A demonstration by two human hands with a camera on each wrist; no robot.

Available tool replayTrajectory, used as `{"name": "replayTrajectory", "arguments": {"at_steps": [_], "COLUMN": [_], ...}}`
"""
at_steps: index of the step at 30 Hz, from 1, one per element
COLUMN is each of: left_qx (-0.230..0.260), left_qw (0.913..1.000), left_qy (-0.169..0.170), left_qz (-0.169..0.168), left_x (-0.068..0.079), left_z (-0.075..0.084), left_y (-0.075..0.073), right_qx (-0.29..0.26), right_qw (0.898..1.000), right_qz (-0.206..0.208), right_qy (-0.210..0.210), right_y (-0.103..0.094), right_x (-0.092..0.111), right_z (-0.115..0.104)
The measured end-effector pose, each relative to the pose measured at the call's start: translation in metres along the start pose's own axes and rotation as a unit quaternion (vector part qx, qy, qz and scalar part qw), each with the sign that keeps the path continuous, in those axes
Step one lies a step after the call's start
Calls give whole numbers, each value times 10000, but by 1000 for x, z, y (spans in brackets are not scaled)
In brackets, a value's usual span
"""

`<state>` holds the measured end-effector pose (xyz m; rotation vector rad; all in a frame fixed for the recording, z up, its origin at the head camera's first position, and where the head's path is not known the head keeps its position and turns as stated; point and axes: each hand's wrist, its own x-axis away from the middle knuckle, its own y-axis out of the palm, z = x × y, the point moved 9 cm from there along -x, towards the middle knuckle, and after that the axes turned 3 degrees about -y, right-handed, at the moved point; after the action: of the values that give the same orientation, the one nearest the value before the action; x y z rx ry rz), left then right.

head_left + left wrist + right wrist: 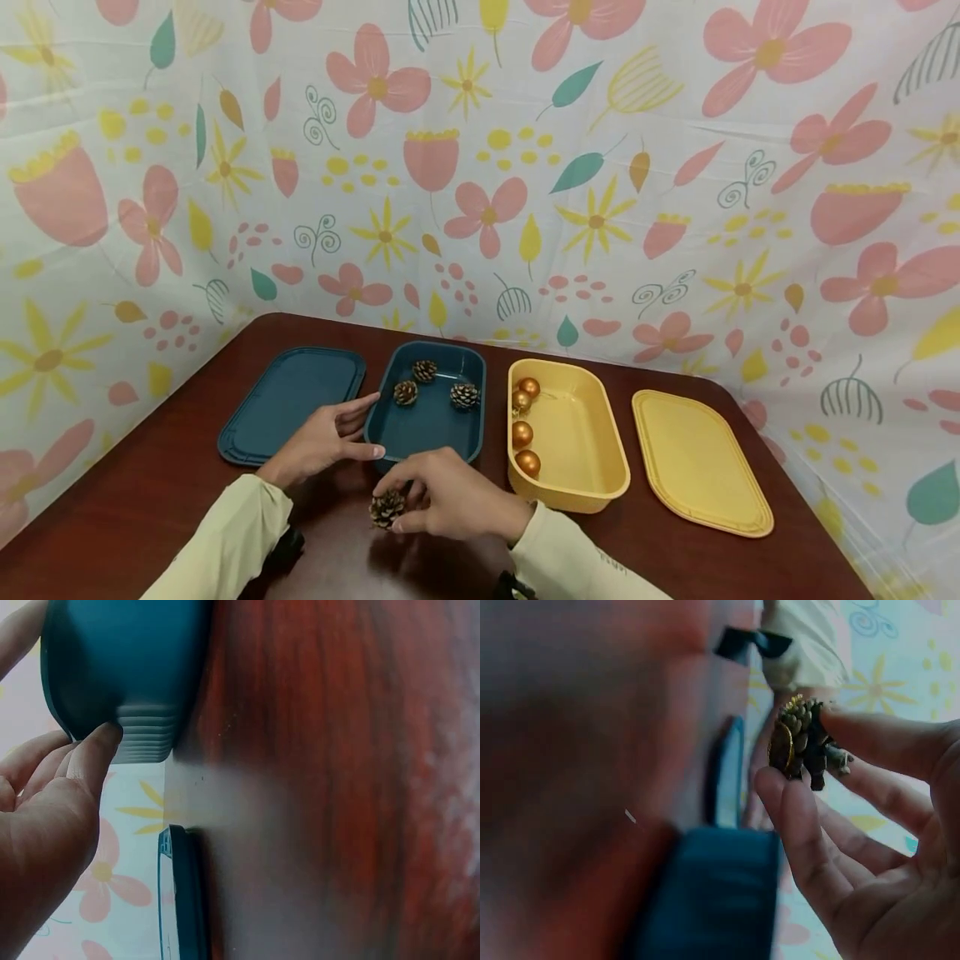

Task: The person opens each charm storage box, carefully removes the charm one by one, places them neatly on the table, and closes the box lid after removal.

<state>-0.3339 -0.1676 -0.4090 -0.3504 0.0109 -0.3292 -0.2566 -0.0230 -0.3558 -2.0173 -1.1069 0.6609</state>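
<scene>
Near the blue box, a pinecone is being pinched by the right hand, partly hidden by its fingers. The box is being touched by the left hand, fingers spread; in both wrist views it is being cut off.
</scene>
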Motion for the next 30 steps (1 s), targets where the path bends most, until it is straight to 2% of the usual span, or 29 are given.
{"name": "replayTrajectory", "arguments": {"at_steps": [9, 13, 23, 30], "left_qx": [-59, 11, 44, 30], "left_qw": [10000, 10000, 10000, 10000], "left_qy": [1, -63, -39, -14], "left_qz": [51, -8, 11, -43], "left_x": [-2, 0, 0, 0], "left_z": [2, 0, 0, -1], "left_y": [-4, -1, -3, 0], "right_qx": [131, -155, 36, 500], "right_qw": [9989, 9985, 9969, 9956], "right_qz": [391, 403, 391, 371], "right_qy": [215, 332, 685, 705], "right_y": [26, 34, 27, 30], "right_x": [0, 4, -3, -5], "right_z": [21, 28, 31, 31]}}
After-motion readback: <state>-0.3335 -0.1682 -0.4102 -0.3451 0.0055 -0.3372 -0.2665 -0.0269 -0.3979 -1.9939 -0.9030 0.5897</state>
